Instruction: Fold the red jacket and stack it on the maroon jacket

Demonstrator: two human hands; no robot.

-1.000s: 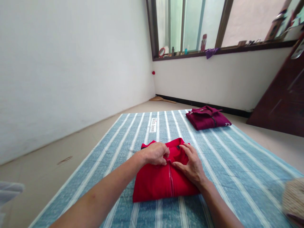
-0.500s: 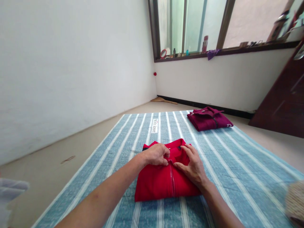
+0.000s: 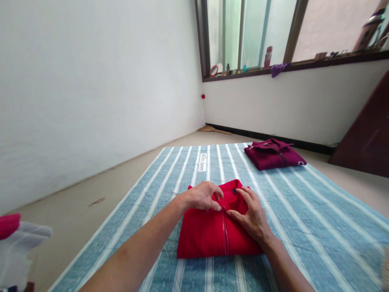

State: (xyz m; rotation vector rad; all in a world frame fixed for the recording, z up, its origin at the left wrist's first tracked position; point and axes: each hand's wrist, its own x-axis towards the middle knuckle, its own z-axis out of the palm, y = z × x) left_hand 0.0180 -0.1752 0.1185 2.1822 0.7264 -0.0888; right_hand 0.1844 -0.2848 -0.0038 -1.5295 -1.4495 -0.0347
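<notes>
A folded red zip-up jacket [image 3: 203,233] lies on the striped cloth in front of me, its collar at the far side and its zipper running toward me. My left hand [image 3: 205,196] is at the left side of the collar, fingers curled on the fabric, with the thumb by the zipper top. On the collar's right side rests my right hand [image 3: 251,213], its fingers and thumb spread apart on the red fabric. Some fingertips are hidden against the cloth. Farther back to the right sits a folded maroon garment [image 3: 267,156].
The blue-and-white striped cloth [image 3: 146,239] carries a "With love" label [image 3: 202,162]. At the lower left is a whitish translucent item [image 3: 27,243] with a pink piece [image 3: 9,226]. A windowsill [image 3: 249,73] with bottles runs along the far wall. A dark red panel [image 3: 364,134] leans at right.
My view has turned slightly left, so things appear shifted right. The left hand's fingers have loosened a little at the collar. The right hand stays on the collar, and the jacket remains folded.
</notes>
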